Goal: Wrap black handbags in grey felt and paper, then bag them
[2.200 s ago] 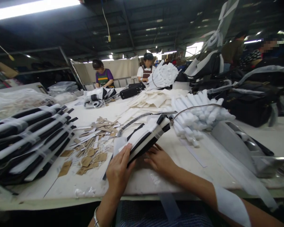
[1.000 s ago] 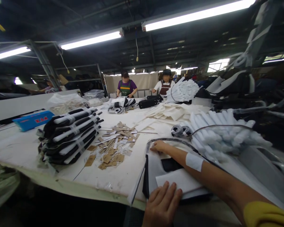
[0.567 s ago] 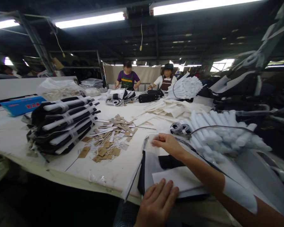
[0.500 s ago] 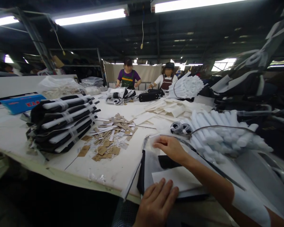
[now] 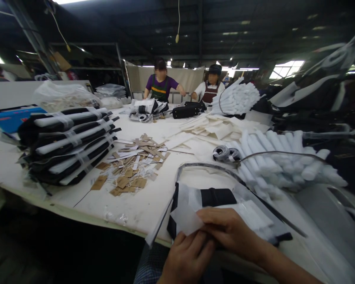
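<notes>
A black bag (image 5: pixel 217 196) lies on the table edge in front of me, partly covered by white wrapping sheets (image 5: pixel 251 213). Its long strap (image 5: pixel 207 165), wrapped in a clear covering, loops out behind it. Over the bag's left part, a thin white sheet (image 5: pixel 187 219) is lifted at its near edge. My right hand (image 5: pixel 232 230) is closed, thumb and fingers pinching that sheet. Right beside it, my left hand (image 5: pixel 189 256) is closed on the sheet's near edge too. The fingertips of both hands almost meet, and part of the grip is hidden.
Left stands a stack of wrapped black bags (image 5: pixel 68 146). Brown and white tags (image 5: pixel 133 169) lie scattered mid-table. White foam rolls (image 5: pixel 284 161) are bundled at right, near grey coiled straps (image 5: pixel 225 153) and loose white sheets (image 5: pixel 213 128). Two co-workers (image 5: pixel 161 85) work across the table.
My right hand has come back toward me from the bag's far side to meet my left. The left fingers, flat on a white sheet before, are now curled. The view has tilted down slightly.
</notes>
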`<state>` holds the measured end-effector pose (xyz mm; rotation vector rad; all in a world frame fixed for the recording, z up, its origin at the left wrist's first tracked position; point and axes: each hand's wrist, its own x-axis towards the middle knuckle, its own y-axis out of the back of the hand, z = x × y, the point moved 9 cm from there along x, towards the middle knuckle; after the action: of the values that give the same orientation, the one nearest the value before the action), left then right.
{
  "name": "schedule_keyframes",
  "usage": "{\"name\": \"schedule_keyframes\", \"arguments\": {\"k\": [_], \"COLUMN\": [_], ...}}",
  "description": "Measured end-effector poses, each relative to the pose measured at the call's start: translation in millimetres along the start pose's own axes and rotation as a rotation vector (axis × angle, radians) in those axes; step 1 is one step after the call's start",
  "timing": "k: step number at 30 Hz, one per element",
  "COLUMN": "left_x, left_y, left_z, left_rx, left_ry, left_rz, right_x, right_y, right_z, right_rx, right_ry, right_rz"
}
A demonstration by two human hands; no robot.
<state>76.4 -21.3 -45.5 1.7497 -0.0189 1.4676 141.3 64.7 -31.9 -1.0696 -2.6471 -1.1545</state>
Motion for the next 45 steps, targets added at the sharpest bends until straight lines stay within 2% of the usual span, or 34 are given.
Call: {"name": "schedule_keyframes", "arguments": {"k": [5, 9, 15, 20, 25, 27, 30, 32, 34, 36, 39, 41, 45], "left_x": [-7, -12, -22, -33, -36, -34, -29, -26, -25, -25, -25, -25, -25], "left_y": [1.9, 7.1, 4.3, 5.9, 4.2, 2.3, 1.3, 1.7, 1.1, 0.0, 0.1, -0.7, -2.3], "left_z": [-1, -3, -4, -6, -5, -4, -2, -2, -2, -2, -3, -4, -4], "left_rx": [-0.085, -0.126, -0.131, -0.129, -0.073, -0.081, -0.083, -0.080, -0.073, -0.065, -0.059, -0.052, -0.043], "left_ry": [0.004, 0.027, 0.027, 0.073, 0.072, 0.034, -0.022, -0.033, -0.025, -0.017, -0.016, -0.017, -0.025], "left_rz": [0.021, 0.084, 0.010, 0.049, 0.056, 0.029, -0.003, -0.014, -0.031, -0.044, -0.029, -0.026, -0.030], "right_x": [-13, -20, -27, -39, -56, -56, -44, -29, -10, 10, 33, 42, 57], "right_y": [9, 10, 12, -3, -9, -6, 10, 25, 36, 36, 14, -2, -20], "right_z": [5, -2, -13, -25, -35, -41, -44, -35, -19, 5, 41, 51, 58], "right_rx": [0.102, 0.121, 0.080, -0.130, -0.298, -0.253, -0.116, -0.169, -0.338, -0.503, -0.602, -0.602, -0.567], "right_ry": [-0.057, -0.026, 0.003, 0.204, 0.370, 0.356, 0.246, 0.150, 0.069, -0.014, -0.131, -0.146, -0.115], "right_rz": [0.072, 0.077, 0.091, 0.025, 0.050, 0.021, 0.029, 0.095, 0.134, 0.071, -0.193, -0.331, -0.418]}}
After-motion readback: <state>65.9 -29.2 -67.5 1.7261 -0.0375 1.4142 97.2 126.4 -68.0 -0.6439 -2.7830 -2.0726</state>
